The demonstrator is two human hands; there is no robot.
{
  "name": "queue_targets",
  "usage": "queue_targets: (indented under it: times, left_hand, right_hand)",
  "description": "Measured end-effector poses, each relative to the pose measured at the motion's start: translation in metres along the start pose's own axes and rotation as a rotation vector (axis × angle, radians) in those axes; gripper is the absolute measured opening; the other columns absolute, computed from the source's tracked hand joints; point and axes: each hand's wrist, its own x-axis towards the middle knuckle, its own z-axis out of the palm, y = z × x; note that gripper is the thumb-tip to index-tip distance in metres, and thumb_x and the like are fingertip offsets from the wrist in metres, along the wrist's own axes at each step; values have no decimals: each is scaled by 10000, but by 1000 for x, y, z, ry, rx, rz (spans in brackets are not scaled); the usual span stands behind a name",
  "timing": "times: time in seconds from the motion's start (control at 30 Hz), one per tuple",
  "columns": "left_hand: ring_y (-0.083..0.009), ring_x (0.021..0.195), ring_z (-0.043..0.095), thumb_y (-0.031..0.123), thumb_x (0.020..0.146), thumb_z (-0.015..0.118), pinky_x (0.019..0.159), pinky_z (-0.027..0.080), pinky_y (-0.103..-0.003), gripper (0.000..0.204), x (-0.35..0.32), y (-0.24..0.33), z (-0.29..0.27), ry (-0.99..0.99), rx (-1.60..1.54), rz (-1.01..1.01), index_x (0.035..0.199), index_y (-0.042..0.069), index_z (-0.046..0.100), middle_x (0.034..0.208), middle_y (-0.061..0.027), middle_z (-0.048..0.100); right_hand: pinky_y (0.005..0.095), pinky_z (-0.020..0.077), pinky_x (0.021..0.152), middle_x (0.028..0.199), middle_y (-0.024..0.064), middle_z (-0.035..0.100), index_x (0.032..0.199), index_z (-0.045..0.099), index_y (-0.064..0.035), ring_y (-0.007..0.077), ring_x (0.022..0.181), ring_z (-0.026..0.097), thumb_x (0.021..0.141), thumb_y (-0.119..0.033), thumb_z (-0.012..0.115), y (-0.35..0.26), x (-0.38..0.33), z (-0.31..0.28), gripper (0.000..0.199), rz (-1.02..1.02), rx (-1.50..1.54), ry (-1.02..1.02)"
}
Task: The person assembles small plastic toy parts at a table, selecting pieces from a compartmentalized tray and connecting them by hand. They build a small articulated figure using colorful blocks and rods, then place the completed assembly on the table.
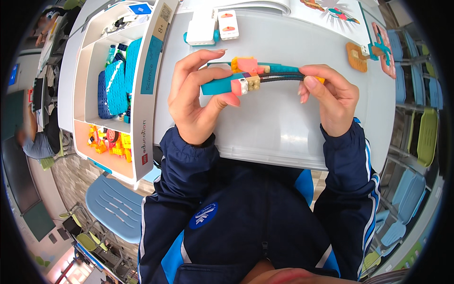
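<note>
Between my two hands, above the table, is a toy brick model (218,85) of teal, coral, tan and yellow pieces, with black ribbed tubes (281,75) running along its right part. My left hand (196,97) grips the teal and coral end, thumb below and fingers above. At the other end, my right hand (333,97) pinches the tube ends between thumb and fingers, beside a small yellow tip (320,80). Part of the model lies hidden behind my fingers.
To the left stands a divided box (142,102) with teal, blue and yellow bricks. Behind my hands sit a white brick unit (202,28) and a smaller white block (228,24). An open booklet (312,21) lies at the back. At right is a brick assembly (378,49); chairs (116,206) surround the table (279,135).
</note>
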Motion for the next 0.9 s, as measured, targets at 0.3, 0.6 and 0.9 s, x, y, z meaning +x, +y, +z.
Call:
queue_targets:
  times: [0.3,0.6,0.9]
  left_hand:
    - [-309,1249,580,189,854,812,1032,482,-422,399,2,0,-4,-54,-350,-241,1169,-1,658,1356,-196,558]
    - [-227,1144,637,56,883,744,964,510,-337,466,1,16,-10,-38,-696,-474,1305,-40,571,1299,-209,621]
    - [-166,1026,684,60,946,700,903,528,-279,336,-3,14,-9,11,-594,-547,1253,-59,633,1142,-172,719]
  right_hand:
    - [266,544,676,924,139,684,1098,696,79,164,753,658,961,-6,642,-2,0,-3,169,-33,100,-63]
    - [294,568,710,1060,185,675,1081,685,79,188,811,672,948,2,655,1,0,-4,157,-76,53,-25]
    - [273,537,657,969,154,672,1109,685,70,166,750,651,956,-11,642,0,2,-6,179,-77,54,-36]
